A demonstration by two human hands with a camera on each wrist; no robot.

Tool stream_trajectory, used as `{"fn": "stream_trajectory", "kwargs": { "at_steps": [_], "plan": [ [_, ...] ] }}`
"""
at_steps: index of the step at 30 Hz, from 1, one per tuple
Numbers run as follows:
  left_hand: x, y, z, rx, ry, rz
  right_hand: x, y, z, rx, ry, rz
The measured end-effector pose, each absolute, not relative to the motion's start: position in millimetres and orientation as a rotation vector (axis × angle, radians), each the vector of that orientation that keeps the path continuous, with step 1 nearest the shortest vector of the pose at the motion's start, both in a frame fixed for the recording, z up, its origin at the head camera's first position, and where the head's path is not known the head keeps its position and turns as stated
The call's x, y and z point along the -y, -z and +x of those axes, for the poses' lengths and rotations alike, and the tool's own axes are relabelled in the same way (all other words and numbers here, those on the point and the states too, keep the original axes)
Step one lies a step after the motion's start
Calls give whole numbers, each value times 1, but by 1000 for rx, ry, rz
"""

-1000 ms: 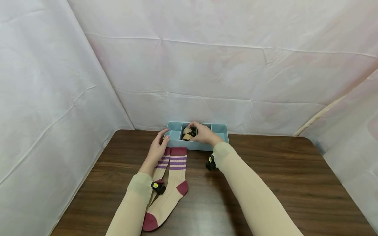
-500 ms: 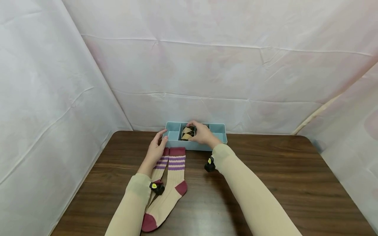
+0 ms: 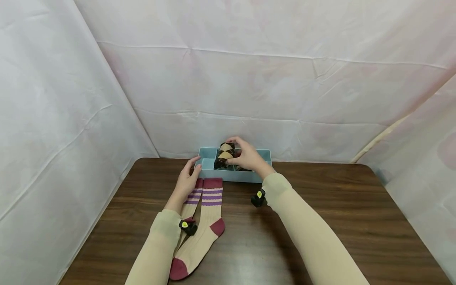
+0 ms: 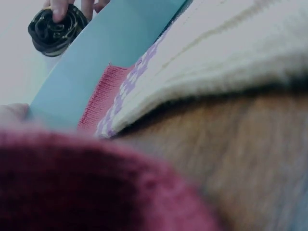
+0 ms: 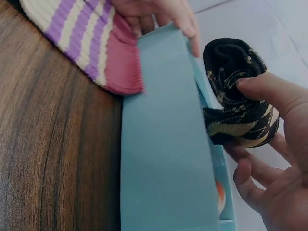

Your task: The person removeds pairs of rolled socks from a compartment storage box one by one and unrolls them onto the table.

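I have the right hand [image 3: 249, 158] grasping a rolled sock [image 3: 226, 152], black with tan diamonds, pinched at its two ends; the right wrist view shows my thumb pressed to the coiled end and a loose flap hanging from the roll toward the rim below. The roll is up over the middle of a pale blue tray [image 3: 235, 176], above the rim in both wrist views, and its long side runs from front to back. Within the tray I can make out an open compartment at the left end, another at the right, and, in the right wrist view, a partly hidden orange-and-white patch [image 5: 220, 197] that I cannot identify. My left hand [image 3: 187, 180] has its fingers extended, fingertips and thumb resting against the tray's left end. Just in front of the tray, two striped socks [image 3: 211, 213] lie flat, cuffs toward it: beige, with burgundy cuffs, heels and toes and purple bands, the left one partly covered by my left hand and wrist. Everything stands on a dark wood table [image 3: 356, 221], the tray at its far edge, with pale cloth [image 3: 249, 87] hanging behind and at the sides.
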State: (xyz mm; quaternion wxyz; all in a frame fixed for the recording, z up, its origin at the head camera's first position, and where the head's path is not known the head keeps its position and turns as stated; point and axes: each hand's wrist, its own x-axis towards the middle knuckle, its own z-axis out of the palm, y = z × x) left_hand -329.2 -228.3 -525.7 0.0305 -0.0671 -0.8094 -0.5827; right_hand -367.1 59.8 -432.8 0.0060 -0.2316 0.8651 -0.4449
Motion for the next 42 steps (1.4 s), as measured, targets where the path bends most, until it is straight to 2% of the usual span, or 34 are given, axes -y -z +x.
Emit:
{"fn": "stream_trajectory", "kwargs": {
  "at_steps": [16,23,32,42],
  "plan": [
    [232,525,-330,2503,1791,-205,-75,438,-344,-2577,1685,-692],
    [236,526,-328,2502,1799,-202,-79,445,-325,-2523,1794,-675],
    [238,528,-329,2505,1792,-208,-87,451,-299,-2502,1817,-797],
    [242,527,-328,2492,1799,-216,-104,472,-272,-2369,1821,-755]
  ]
}}
